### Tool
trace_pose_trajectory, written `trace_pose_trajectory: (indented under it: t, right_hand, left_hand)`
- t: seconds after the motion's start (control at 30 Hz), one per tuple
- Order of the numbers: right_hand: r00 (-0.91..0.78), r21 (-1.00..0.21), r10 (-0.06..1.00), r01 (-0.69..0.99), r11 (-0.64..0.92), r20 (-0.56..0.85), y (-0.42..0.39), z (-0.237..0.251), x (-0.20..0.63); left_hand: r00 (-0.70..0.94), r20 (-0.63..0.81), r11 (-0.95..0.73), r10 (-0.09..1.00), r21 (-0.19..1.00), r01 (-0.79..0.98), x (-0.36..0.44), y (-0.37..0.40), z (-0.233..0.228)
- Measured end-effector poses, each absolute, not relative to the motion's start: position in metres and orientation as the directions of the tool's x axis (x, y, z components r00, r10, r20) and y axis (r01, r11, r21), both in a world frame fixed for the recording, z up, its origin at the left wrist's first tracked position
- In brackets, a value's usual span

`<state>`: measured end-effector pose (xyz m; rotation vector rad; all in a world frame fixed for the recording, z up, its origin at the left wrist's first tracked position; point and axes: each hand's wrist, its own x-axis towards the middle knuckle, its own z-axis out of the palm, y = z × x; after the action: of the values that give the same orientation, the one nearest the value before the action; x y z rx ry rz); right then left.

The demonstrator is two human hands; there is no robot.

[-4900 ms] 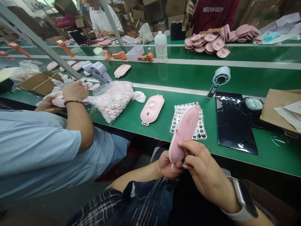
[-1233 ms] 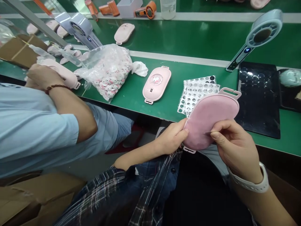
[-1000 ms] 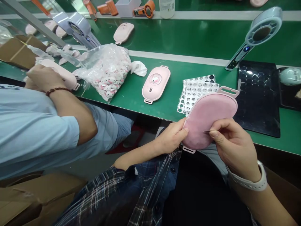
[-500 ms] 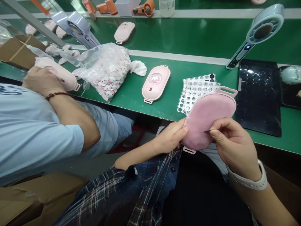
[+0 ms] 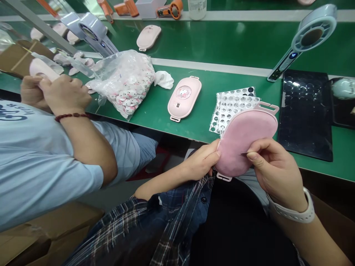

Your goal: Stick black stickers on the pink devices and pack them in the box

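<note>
The person wears a dark blue plaid shirt [image 5: 155, 229] with white and reddish lines, its sleeve pushed up the left forearm. A white smartwatch band [image 5: 294, 212] circles the right wrist. Both hands are bare.

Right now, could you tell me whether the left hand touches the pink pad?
Touching: the head view shows the left hand fingertips pressed against the pink pad edge.

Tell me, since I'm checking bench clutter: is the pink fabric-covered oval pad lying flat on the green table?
No, the pink fabric-covered oval pad is held up off the green table between the left hand and right hand.
</note>
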<state>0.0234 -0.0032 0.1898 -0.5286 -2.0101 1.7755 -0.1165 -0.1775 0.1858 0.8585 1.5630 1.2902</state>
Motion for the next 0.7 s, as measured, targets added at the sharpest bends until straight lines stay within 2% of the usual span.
trace_pose_trajectory:
  t: [0.27, 0.47, 0.7]
  right_hand:
    - [-0.841, -0.99, 0.538, 0.027, 0.138, 0.052, -0.008, 0.196, 0.023]
    - [-0.838, -0.994, 0.545, 0.037, 0.1, 0.024, -0.005, 0.193, 0.022]
    - [-0.858, -1.0, 0.513, 0.016, -0.008, -0.018, -0.001, 0.186, 0.019]
  left_hand:
    - [-0.345, -0.243, 0.26, 0.907, 0.966, 0.002, -0.115, -0.177, 0.184]
    - [-0.332, -0.066, 0.148, 0.941, 0.962, 0.228, -0.124, -0.174, 0.183]
    - [-0.232, -0.072, 0.132, 0.97, 0.957, 0.257, -0.132, -0.179, 0.184]
